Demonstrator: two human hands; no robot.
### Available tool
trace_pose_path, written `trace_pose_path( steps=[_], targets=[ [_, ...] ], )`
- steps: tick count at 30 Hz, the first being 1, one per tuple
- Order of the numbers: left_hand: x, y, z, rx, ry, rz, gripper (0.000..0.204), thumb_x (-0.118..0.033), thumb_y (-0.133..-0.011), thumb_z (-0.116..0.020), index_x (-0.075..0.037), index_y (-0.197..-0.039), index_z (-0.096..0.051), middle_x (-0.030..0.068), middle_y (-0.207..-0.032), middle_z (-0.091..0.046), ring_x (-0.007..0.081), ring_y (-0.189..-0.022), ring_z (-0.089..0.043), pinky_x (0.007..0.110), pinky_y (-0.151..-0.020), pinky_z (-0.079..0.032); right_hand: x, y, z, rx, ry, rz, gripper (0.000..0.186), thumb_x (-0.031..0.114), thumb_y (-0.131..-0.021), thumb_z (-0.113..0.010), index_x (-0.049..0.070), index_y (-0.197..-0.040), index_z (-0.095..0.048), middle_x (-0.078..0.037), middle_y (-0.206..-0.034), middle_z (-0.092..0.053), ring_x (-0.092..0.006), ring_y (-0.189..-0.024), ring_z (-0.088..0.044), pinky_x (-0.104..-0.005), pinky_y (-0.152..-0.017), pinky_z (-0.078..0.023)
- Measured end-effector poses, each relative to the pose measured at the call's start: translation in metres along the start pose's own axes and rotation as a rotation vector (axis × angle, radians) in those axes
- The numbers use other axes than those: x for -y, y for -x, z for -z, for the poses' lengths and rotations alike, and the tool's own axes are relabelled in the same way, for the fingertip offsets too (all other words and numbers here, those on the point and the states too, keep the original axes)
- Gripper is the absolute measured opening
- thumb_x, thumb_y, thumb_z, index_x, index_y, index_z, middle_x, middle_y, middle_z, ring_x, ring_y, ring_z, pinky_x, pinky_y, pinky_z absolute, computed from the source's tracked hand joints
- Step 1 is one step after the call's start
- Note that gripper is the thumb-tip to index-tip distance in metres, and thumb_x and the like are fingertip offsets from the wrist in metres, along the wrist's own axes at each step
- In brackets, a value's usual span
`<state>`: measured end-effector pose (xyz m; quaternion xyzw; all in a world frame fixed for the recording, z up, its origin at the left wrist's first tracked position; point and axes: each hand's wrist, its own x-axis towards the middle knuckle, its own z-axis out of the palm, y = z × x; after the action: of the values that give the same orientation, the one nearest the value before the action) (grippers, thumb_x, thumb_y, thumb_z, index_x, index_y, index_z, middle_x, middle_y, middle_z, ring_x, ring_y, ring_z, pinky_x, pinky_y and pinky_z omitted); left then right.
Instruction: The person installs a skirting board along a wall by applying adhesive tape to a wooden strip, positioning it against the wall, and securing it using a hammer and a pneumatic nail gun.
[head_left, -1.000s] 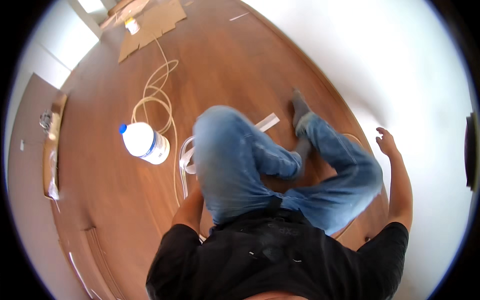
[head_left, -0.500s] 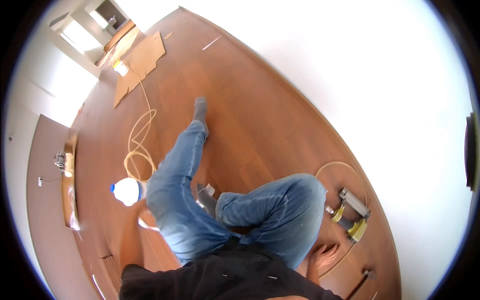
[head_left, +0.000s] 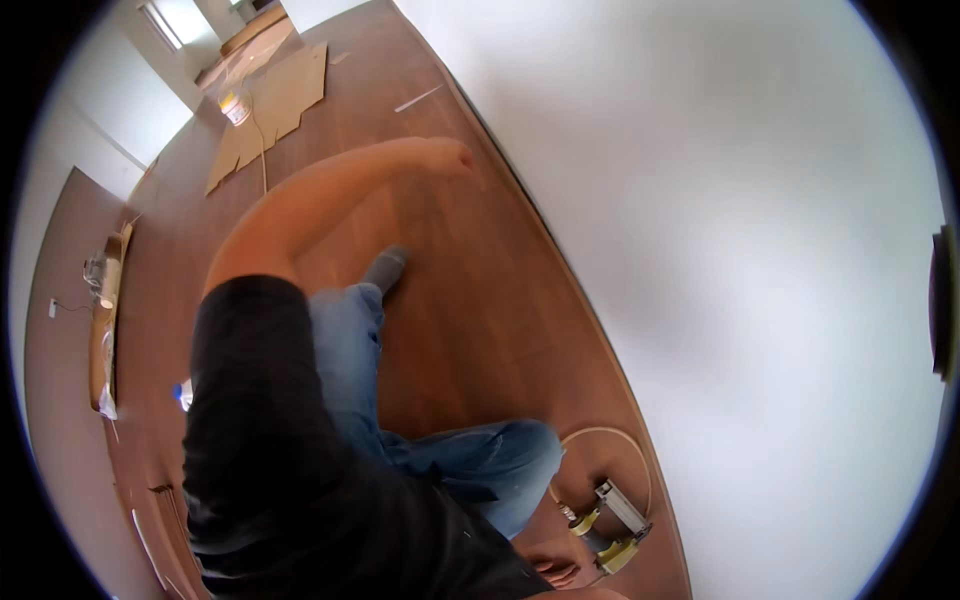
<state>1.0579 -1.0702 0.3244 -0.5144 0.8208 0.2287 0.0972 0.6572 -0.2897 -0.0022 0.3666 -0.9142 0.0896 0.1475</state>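
Observation:
My left arm reaches forward across the view, and my left hand point(head_left: 448, 158) hangs above the wood floor point(head_left: 470, 330) near the base of the white wall point(head_left: 700, 250). Its fingers are curled out of sight and blurred, so what they hold, if anything, does not show. At the lower right my right hand point(head_left: 557, 571) rests on the floor with its fingers stretched out, holding nothing. Beside it lies a yellow and grey nail gun point(head_left: 615, 535), attached to a thin tan air hose point(head_left: 612, 432). Past my left sleeve shows the blue cap of a white bottle point(head_left: 183, 393).
My bent jeans leg point(head_left: 500, 455) and socked foot point(head_left: 386, 268) are on the floor. Farther off lie a cardboard sheet point(head_left: 285, 105) and a bucket point(head_left: 235, 109). A long open carton point(head_left: 108, 330) stands by the left wall. A pale strip point(head_left: 417, 98) lies near the baseboard.
My left arm has swung up and forward, away from the bottle, and now hides most of it. My body has leaned and the view has turned. My right hand stays on the floor.

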Motion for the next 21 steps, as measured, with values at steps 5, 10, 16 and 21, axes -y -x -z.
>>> trace_pose_path(
  steps=[5, 10, 16, 21],
  targets=[
    [-0.015, -0.085, -0.045, 0.291, -0.220, -0.233, 0.033, -0.028, -0.098, -0.062, -0.007, -0.122, -0.072, 0.0147, -0.117, -0.075, 0.0317, -0.107, -0.070, 0.045, -0.092, -0.053, 0.017, -0.017, 0.018, -0.007, -0.001, -0.059, 0.052, 0.043, -0.106, -0.047, -0.002, -0.132, -0.056, -0.021, -0.129, -0.057, -0.0434, -0.112, -0.057, -0.0571, -0.094, -0.045],
    [0.006, -0.107, -0.012, 0.532, -0.350, -0.400, 0.031, -0.027, -0.097, -0.062, -0.008, -0.120, -0.073, 0.0156, -0.117, -0.074, 0.0333, -0.107, -0.069, 0.045, -0.094, -0.052, 0.053, -0.037, 0.030, -0.036, -0.008, -0.162, 0.049, 0.039, -0.105, -0.048, -0.005, -0.123, -0.060, -0.022, -0.118, -0.061, -0.0447, -0.101, -0.062, -0.0575, -0.086, -0.049],
    [0.089, -0.106, 0.061, 0.493, -0.464, -0.205, 0.032, -0.026, -0.098, -0.062, -0.005, -0.119, -0.073, 0.0175, -0.117, -0.074, 0.0341, -0.111, -0.068, 0.046, -0.094, -0.053, 0.084, -0.093, 0.025, 0.180, 0.121, -0.441, 0.038, 0.037, -0.102, -0.050, 0.000, -0.104, -0.060, -0.017, -0.097, -0.057, -0.0390, -0.086, -0.060, -0.0529, -0.072, -0.046],
    [0.178, -0.161, -0.019, 0.132, -0.479, -0.256, 0.041, -0.020, -0.097, -0.059, -0.007, -0.135, -0.063, 0.0188, -0.141, -0.061, 0.0380, -0.131, -0.057, 0.052, -0.109, -0.044, 0.135, -0.140, -0.018, 0.453, 0.148, -0.730, 0.033, 0.034, -0.099, -0.051, 0.005, -0.089, -0.059, -0.012, -0.080, -0.053, -0.0342, -0.074, -0.059, -0.0491, -0.061, -0.044]
  ],
)
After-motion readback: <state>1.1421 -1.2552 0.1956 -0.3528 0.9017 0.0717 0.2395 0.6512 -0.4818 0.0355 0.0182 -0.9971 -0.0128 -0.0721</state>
